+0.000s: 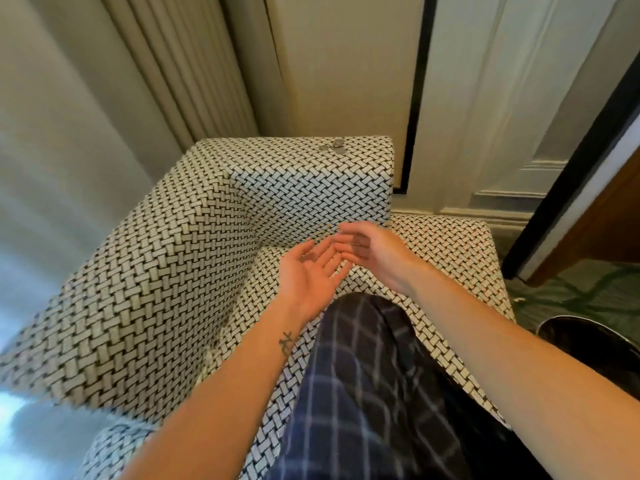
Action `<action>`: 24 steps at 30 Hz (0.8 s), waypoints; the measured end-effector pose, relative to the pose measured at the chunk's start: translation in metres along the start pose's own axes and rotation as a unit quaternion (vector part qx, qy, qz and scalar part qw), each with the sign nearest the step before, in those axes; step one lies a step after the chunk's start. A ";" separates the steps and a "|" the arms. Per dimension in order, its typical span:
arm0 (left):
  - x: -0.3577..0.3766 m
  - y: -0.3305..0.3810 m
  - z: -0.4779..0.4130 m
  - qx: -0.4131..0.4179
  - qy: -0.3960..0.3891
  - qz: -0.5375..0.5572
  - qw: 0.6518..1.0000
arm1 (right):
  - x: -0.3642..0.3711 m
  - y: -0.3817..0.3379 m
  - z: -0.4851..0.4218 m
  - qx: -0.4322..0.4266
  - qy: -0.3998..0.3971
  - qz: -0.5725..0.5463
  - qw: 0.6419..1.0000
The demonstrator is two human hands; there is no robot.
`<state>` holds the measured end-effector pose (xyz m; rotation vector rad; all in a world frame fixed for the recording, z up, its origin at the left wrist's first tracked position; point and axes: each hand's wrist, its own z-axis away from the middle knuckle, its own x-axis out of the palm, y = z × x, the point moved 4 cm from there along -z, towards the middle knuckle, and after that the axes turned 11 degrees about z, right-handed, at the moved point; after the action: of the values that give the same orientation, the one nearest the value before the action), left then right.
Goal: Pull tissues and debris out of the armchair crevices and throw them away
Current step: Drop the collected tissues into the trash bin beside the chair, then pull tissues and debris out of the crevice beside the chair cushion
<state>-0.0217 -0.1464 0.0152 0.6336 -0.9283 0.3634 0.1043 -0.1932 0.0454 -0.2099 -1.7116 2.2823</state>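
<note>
Woven black-and-white fabric covers the armchair (166,271). A knee in checked trousers (363,368) rests on the seat cushion (450,247).

The left hand (311,271) lies palm up with its fingers straight and apart, above the seat's rear left corner. The right hand (374,247) hangs just over the left fingertips with its fingers loosely bent. Blur hides whether it pinches anything.

No tissue shows. Debris probably sits in the crevice (258,237) where the seat meets the arm and back.

1. Slide flat fingers deep along the crevice.
2. Sweep toward the corner.
3. Collect finds in the cupped left palm.
4. Check the small grey bits (332,147) on the back's top edge, near its right corner.
5. Empty into the dark round container (588,341) beyond the seat's right edge, probably the bin.
</note>
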 end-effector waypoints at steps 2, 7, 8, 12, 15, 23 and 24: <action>-0.026 0.023 0.012 0.031 0.015 0.014 0.999 | 0.035 0.000 -0.011 0.010 -0.029 0.023 0.999; -0.096 0.056 0.041 0.077 0.060 0.036 0.995 | 0.120 0.015 -0.028 0.018 -0.110 0.108 0.988; -0.109 0.056 0.048 0.076 0.071 0.048 0.993 | 0.134 0.022 -0.029 0.022 -0.125 0.132 0.983; -0.161 0.051 0.072 0.056 0.097 0.094 0.989 | 0.176 0.052 -0.034 0.016 -0.175 0.244 0.954; -0.196 0.047 0.086 0.055 0.108 0.128 0.984 | 0.197 0.070 -0.040 0.012 -0.203 0.302 0.931; -0.240 0.033 0.111 0.022 0.091 0.198 0.976 | 0.228 0.104 -0.055 -0.012 -0.243 0.434 0.867; -0.243 0.034 0.113 0.019 0.085 0.199 0.976 | 0.234 0.109 -0.057 -0.022 -0.252 0.455 0.854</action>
<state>-0.2462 -0.1992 -0.1258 0.4385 -0.8823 0.7836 -0.1164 -0.0968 -0.0631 -0.5798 -2.2535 3.1856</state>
